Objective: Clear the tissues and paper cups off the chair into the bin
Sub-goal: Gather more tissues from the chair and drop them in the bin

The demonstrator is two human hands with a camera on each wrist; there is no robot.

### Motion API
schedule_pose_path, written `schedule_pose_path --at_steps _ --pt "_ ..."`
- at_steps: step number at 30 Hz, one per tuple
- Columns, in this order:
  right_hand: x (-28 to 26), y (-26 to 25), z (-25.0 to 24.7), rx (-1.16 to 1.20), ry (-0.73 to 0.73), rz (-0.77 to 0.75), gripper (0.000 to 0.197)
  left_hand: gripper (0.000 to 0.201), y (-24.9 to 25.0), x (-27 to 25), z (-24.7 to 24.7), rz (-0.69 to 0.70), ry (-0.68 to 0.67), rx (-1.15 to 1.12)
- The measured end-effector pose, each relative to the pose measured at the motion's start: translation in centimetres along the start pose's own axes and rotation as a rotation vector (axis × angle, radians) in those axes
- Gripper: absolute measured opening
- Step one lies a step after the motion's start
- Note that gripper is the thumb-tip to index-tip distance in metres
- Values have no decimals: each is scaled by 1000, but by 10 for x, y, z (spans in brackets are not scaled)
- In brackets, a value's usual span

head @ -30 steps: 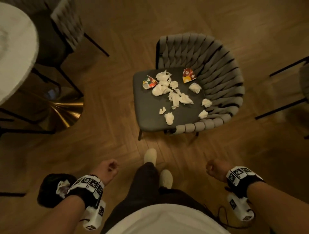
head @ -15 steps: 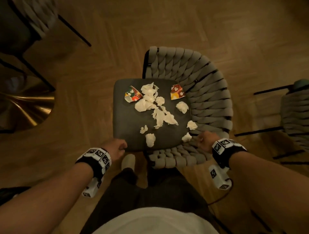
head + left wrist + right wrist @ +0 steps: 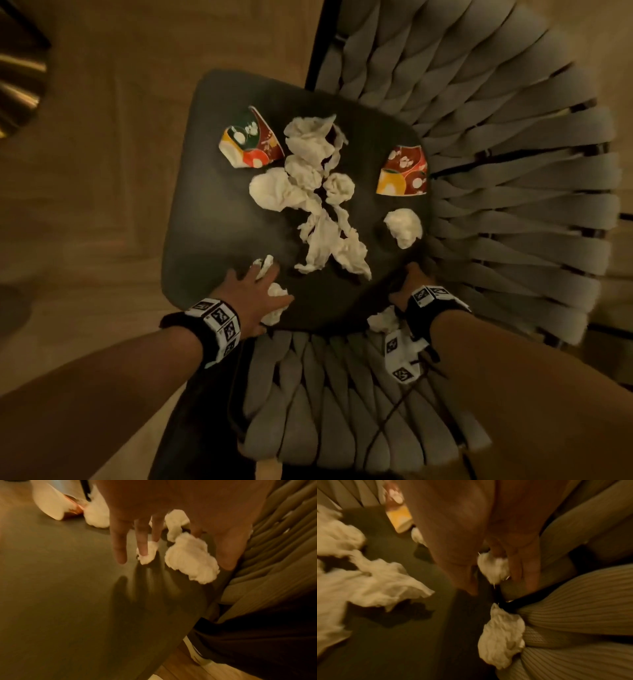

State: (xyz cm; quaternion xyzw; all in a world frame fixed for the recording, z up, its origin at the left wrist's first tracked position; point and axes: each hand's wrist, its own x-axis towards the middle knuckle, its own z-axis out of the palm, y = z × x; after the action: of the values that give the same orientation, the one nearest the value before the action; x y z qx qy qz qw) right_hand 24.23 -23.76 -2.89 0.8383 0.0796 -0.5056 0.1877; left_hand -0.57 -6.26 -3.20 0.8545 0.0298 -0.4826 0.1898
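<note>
Looking along the fingers, the left wrist view shows the left hand (image 3: 171, 513) spread wide with straight fingers touching 2 small tissue wads (image 3: 190, 559). The right wrist view shows the right hand (image 3: 488, 540) closing thumb and fingers on another wad (image 3: 493, 566) beside the woven armrest. Overhead, the chair seat (image 3: 212, 212) carries 2 crushed paper cups (image 3: 251, 142) and loose tissues (image 3: 318, 205).

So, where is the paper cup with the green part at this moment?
In the head view, the green-patterned paper cup lies crushed on the far left of the chair seat, just left of the tissue pile.
</note>
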Motion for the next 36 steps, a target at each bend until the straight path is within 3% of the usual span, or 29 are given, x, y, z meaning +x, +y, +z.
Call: schedule_pose_path --at_steps 2,5,8,12,14,16,18,22,24,28,31,33,36 --pt "21 -3 5 8 43 11 76 66 3 19 3 -20 -13 25" --pt "34 -5 0 -7 88 -14 54 61 4 33 -1 -33 -31 -8" --pt "29 1 -16 212 185 15 36 55 -4 32 -6 -9 13 -116" --pt "16 -5 -53 601 432 39 38 42 -10 15 -23 26 261 -305" --pt "17 -20 -62 619 419 -27 51 46 -7 10 -33 80 413 -346" --pt "18 -37 -58 498 347 -110 59 49 -2 13 -44 121 516 -348" --pt "23 -51 -47 356 334 -197 55 52 6 22 -55 106 549 -311" --pt "21 -53 -44 181 315 -309 40 67 19 56 -69 -19 458 -204" --pt "12 -42 -46 57 237 -331 44 63 23 72 -72 -62 386 -183" --pt "-14 -19 -27 -410 -9 -407 49 57 23 90 -74 -75 313 -149" --pt "-21 -5 4 -606 -167 -391 54 39 19 89 -75 -52 401 -203" --pt "-17 1 17 -674 -182 -376 58 35 17 80 -78 -5 448 -201" --pt "-13 -1 33 -722 -178 -385 46 33 7 55 -80 -26 615 -359"
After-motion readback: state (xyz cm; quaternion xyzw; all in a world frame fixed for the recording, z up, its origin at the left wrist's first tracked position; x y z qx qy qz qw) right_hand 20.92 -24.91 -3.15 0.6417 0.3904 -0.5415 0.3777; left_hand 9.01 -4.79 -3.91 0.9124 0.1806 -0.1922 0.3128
